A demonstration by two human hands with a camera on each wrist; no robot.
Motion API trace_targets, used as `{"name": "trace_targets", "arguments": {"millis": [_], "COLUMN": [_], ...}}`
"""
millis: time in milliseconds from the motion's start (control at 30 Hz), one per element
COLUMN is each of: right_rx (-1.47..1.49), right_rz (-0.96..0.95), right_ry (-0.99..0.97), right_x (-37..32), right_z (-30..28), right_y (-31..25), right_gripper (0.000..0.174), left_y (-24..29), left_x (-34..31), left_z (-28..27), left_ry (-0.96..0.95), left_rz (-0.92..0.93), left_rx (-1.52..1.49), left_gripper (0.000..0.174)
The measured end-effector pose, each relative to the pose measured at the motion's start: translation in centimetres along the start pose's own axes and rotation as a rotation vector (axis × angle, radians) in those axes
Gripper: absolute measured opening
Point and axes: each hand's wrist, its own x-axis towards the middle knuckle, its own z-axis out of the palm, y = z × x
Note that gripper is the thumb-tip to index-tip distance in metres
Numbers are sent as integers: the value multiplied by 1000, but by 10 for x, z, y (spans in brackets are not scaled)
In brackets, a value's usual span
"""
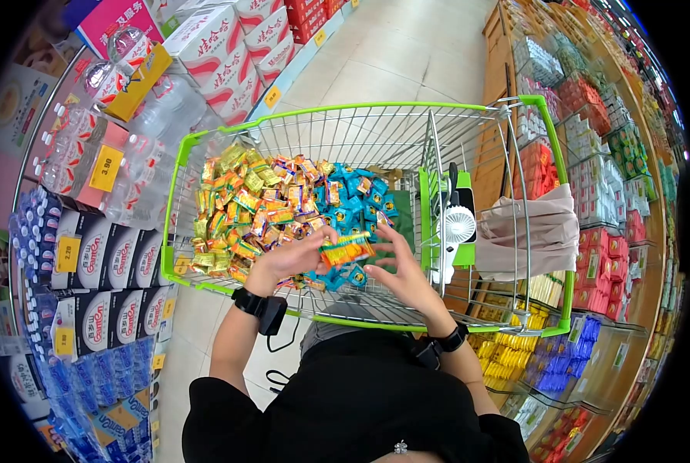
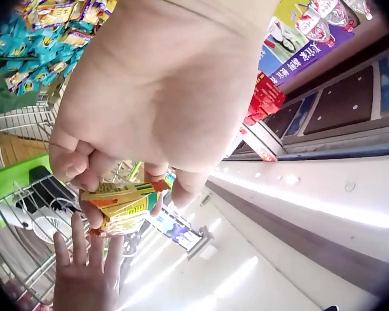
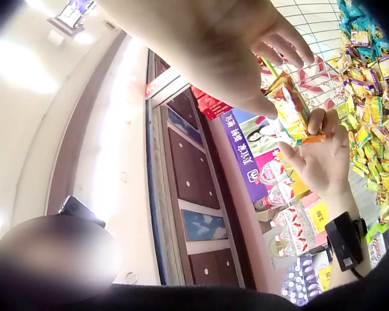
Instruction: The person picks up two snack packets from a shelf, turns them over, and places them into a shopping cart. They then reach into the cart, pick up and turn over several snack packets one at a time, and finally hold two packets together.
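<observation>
The left hand [image 1: 292, 257] grips several orange, yellow and green wrapped packets [image 1: 346, 251] above the cart; the left wrist view shows the packets [image 2: 124, 206] between its thumb and fingers. Beside the packets' other end is the right hand [image 1: 399, 272], fingers spread and slightly bent, holding nothing. In the right wrist view the packets [image 3: 290, 113] lie near that hand's fingers; whether they touch is unclear. Beneath both hands, the green-rimmed cart [image 1: 322, 106] holds a heap of yellow and orange packets [image 1: 245, 202] next to blue packets [image 1: 354, 202].
A small white fan [image 1: 458, 224] and a light cloth [image 1: 536, 231] are at the cart's handle end. Water bottles [image 1: 71, 150] and stacked boxes [image 1: 210, 46] stand on the left. Shelves of packaged goods [image 1: 592, 266] line the right. Tiled floor [image 1: 391, 50] lies beyond the cart.
</observation>
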Motion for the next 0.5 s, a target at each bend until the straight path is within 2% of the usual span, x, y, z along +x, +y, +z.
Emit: {"name": "trace_targets", "arguments": {"millis": [133,200,333,433,500], "right_rx": [25,89,190,277,414], "right_rz": [29,164,124,99,170], "right_ry": [-80,-176,-126,-82,-70], "right_x": [3,4,3,2,4], "right_z": [-2,-3,2,4,1], "right_y": [5,6,10,6,9], "right_gripper": [53,47,38,33,31], "left_y": [-10,-16,-14,-4,-5], "left_x": [0,-1,-6,-12,-12], "left_z": [21,23,24,2,-40], "left_ry": [-11,-29,-125,215,511], "left_rz": [16,17,-34,-104,-104], "left_rx": [-84,-90,-109,441,736], "left_gripper": [25,25,23,25,22]}}
